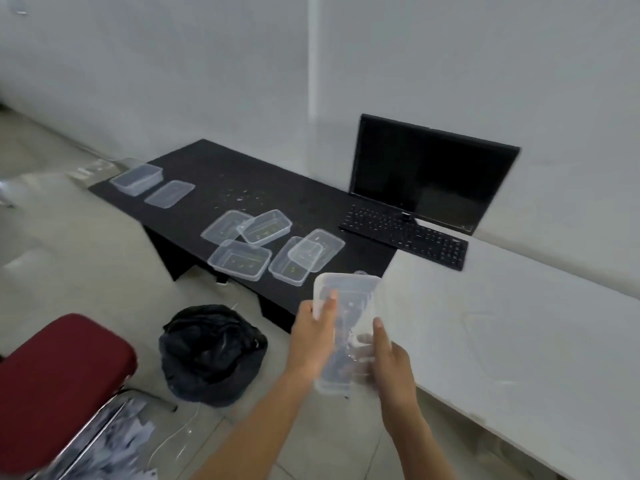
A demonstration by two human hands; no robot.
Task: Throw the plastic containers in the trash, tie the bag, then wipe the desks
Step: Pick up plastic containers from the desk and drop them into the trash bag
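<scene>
From over the person's shoulder, both hands are up in front of the chest with a clear plastic container (348, 299) between them. The left hand (311, 337) grips its left edge, thumb pressed across the front. The right hand (393, 367) grips the lower right side, thumb pointing up along the plastic. The piece stands on end, tilted slightly, in the air just off the near corner of the black desk (249, 171) and beside the edge of the white desk (519, 323). It may be more than one piece nested together; the blur keeps me from telling.

The black trash bag (211, 355) sits open-mouthed on the floor tiles, below and to the left of the hands, just beside a red padded chair (55, 382).

More of the same plastic lies on the black desk. A huddle of clear containers (239, 259) crowds the near edge, some overlapping. Well apart at the far left end sits one more tub (136, 179), with a flat lid (169, 193) beside it. Pale crumbs (242, 195) speckle the top between the two groups.

At the wall end a dark monitor (429, 171) stands with a black keyboard (405, 237) in front of it (the keyboard straddles the join of the two desks).
</scene>
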